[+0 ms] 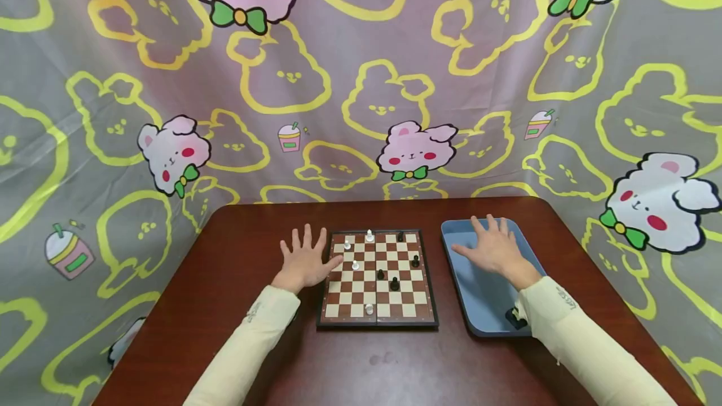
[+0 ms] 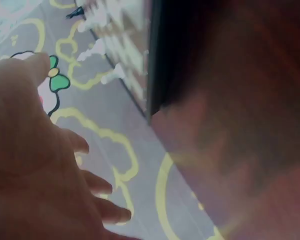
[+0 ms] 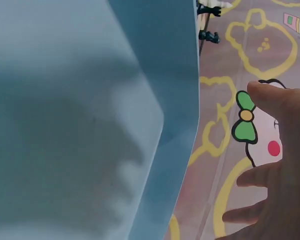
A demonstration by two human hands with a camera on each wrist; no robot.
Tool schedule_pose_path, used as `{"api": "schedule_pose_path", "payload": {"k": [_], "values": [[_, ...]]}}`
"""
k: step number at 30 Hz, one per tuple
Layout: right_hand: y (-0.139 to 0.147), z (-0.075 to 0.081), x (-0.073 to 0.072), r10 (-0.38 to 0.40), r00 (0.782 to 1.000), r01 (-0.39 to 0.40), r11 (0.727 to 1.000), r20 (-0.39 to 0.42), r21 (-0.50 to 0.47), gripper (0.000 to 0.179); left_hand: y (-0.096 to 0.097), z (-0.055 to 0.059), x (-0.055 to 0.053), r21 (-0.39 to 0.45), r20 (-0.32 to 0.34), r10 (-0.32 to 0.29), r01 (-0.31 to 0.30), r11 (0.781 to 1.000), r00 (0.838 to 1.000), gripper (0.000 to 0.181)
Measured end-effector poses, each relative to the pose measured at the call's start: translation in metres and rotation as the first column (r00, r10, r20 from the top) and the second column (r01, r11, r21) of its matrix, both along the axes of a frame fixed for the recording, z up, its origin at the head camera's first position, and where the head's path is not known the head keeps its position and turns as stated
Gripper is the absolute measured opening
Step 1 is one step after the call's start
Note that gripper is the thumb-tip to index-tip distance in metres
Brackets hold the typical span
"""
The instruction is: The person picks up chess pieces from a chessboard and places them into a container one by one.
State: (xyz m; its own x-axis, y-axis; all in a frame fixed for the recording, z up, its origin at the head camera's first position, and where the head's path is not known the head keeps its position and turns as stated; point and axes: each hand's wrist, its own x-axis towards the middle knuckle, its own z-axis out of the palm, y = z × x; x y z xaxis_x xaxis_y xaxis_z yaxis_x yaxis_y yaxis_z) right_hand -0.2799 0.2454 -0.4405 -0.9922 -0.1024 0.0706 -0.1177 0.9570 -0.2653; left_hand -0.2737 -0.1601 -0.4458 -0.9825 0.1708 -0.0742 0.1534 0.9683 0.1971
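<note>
A brown-and-cream chessboard (image 1: 375,296) in a black frame lies on the table. Beside its left edge my left hand (image 1: 303,262) is held with fingers spread, the thumb overlapping the board in the head view. My right hand (image 1: 495,249), also spread and holding nothing, hovers over a blue tray (image 1: 472,306) to the right of the board. Several white chess pieces stand mostly on the left half, among them a white piece (image 1: 355,265) near the left hand. Several black chess pieces stand on the right half, including a black piece (image 1: 394,284) near the middle.
The dark red-brown table (image 1: 237,306) has rounded far corners. A patterned cloth (image 1: 316,99) with cartoon animals hangs behind it and on both sides. One white piece (image 1: 369,309) stands close to the board's near edge.
</note>
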Motion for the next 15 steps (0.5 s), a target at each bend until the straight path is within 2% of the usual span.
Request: {"api": "schedule_pose_path", "payload": {"k": [6, 15], "values": [[-0.010, 0.005, 0.005, 0.056, 0.998, -0.056, 0.997, -0.011, -0.047, 0.085, -0.005, -0.017, 0.015, 0.000, 0.033, -0.091, 0.091, 0.996, 0.995, 0.083], [-0.027, 0.005, 0.009, 0.178, 0.984, -0.173, 0.974, 0.024, -0.143, 0.073, -0.008, -0.036, 0.039, -0.035, 0.095, -0.175, 0.179, 0.983, 0.980, 0.080]]}}
